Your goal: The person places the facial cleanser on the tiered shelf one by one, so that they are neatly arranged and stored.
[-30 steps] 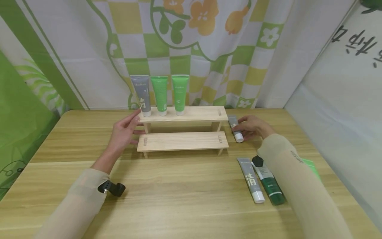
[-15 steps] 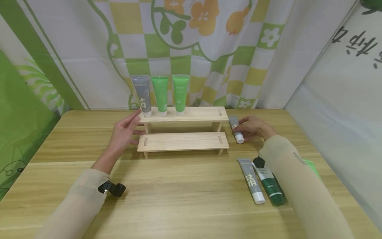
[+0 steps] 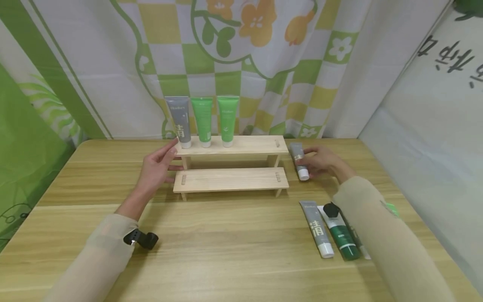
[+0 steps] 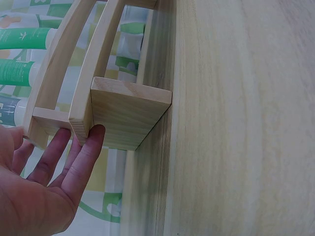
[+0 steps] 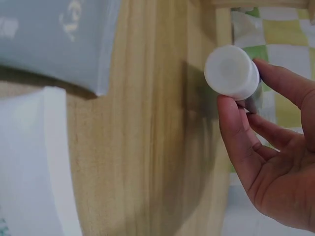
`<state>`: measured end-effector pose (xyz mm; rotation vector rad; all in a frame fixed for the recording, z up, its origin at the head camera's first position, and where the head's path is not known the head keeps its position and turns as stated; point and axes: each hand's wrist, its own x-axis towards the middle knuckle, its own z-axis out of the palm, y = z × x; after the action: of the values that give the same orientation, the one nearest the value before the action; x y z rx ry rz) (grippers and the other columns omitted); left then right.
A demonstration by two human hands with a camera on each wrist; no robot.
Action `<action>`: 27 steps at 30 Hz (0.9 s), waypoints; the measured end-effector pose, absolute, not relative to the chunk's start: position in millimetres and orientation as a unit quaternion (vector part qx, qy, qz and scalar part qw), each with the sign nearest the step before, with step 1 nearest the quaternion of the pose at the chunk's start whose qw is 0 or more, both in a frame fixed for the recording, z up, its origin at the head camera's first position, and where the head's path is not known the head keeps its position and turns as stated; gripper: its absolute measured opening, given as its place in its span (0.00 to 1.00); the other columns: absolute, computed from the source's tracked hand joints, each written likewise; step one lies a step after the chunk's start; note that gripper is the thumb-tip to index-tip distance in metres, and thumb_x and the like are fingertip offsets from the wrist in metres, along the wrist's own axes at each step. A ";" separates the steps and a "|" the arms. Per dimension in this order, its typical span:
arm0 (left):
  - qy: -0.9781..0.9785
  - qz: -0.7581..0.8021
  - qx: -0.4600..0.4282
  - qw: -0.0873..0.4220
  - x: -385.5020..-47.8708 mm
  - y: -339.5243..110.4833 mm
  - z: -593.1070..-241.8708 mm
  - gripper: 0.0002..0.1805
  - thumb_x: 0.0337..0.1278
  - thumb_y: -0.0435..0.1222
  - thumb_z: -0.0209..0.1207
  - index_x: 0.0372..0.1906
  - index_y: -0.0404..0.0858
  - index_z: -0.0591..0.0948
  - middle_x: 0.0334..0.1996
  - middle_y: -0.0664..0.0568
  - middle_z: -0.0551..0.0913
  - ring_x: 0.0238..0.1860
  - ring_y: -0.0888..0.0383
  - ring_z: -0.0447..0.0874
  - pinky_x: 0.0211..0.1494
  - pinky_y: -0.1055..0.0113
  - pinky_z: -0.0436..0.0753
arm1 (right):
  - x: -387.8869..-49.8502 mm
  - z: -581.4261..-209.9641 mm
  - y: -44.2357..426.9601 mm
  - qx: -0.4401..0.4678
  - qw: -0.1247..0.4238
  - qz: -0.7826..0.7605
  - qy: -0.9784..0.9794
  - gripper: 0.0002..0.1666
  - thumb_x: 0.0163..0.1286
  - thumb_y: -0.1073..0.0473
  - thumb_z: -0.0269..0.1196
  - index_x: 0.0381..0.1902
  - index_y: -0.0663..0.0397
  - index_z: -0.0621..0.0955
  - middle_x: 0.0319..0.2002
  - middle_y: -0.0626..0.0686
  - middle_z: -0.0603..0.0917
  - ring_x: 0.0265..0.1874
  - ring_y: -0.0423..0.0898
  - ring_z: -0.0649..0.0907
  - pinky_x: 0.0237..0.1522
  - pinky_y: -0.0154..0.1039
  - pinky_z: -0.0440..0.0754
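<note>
A two-tier wooden stand (image 3: pixel 230 179) occupies the middle of the table. My left hand (image 3: pixel 154 170) touches its left end; in the left wrist view the fairly straight fingers (image 4: pixel 87 164) meet the edges of the boards. To the right of the stand, my right hand (image 3: pixel 321 161) pinches a small grey squeeze tube (image 3: pixel 296 152) with a white cap. The right wrist view shows that white cap (image 5: pixel 230 71) between thumb and fingers, with most of the tube hidden behind it. On the upper tier stand a grey tube (image 3: pixel 179 119) and two green tubes (image 3: pixel 227 119), caps down.
At the right front lie a larger grey tube (image 3: pixel 316 226) and a white and dark green tube (image 3: pixel 341 235). Another tube beside them is partly covered by my right sleeve (image 3: pixel 385 235). A patterned curtain (image 3: pixel 249 84) hangs behind the wooden table (image 3: pixel 211 251).
My right hand has tipped the small grey tube slightly more upright, and the right forearm has shifted a little right, uncovering more of the tubes there. The left hand has stayed put.
</note>
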<state>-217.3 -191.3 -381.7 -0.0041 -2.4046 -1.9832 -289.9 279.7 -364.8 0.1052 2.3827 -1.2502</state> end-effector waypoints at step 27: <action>-0.772 -0.635 -0.004 0.015 -215.5 -192.4 -379.6 0.29 0.75 0.56 0.49 0.76 0.56 0.66 0.59 0.37 0.78 0.50 0.40 0.85 0.34 0.56 0.90 | -257.4 -284.6 243.6 -0.032 0.072 -0.541 0.837 0.47 0.69 0.55 0.69 0.77 0.56 0.58 0.56 0.64 0.76 0.41 0.47 0.84 0.43 0.50 0.89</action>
<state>-215.5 -192.4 -379.6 -0.0133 -2.4038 -1.9759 -257.4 243.6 -284.6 -0.0954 2.5173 -1.6255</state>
